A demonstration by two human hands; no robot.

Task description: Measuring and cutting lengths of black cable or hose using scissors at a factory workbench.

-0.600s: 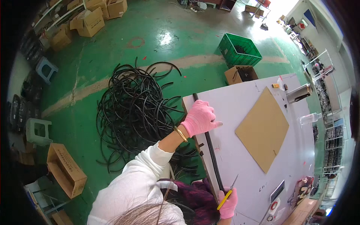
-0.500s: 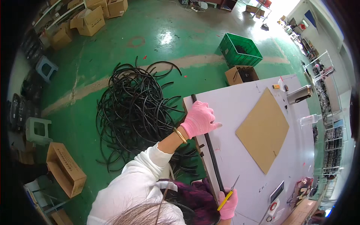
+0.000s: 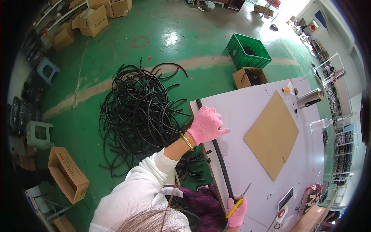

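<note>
One black hose (image 3: pixel 218 154) lies on the white table (image 3: pixel 247 116), flat along the table's near-left edge. Its long axis runs from the far-left corner of the table down toward my body. My left hand (image 3: pixel 206 124), in a pink glove, is pressed flat on the hose near its far end, fingers spread and not curled round it. My right hand (image 3: pixel 237 213), also gloved in pink, sits at the near end of the hose, closed around a yellow-handled cutter (image 3: pixel 239 200) whose blade points up the table. The near end of the hose touches or passes under that hand; I cannot tell which. The right hand is the nearer one to the hose's near end, the left to its far end.

Count on the table, working away from the hose: one brown cardboard sheet (image 3: pixel 272 135) well to the right of it, one metal flask (image 3: pixel 309 98) and one clear bottle (image 3: pixel 320 123) beyond the sheet at the far-right edge.

Off the table, left of the hose: one large tangled heap of black hoses (image 3: pixel 139 112) on the green floor (image 3: pixel 162 38). Beyond the table's far corner: one green crate (image 3: pixel 247 51) and one open cardboard box (image 3: pixel 249 77).
</note>
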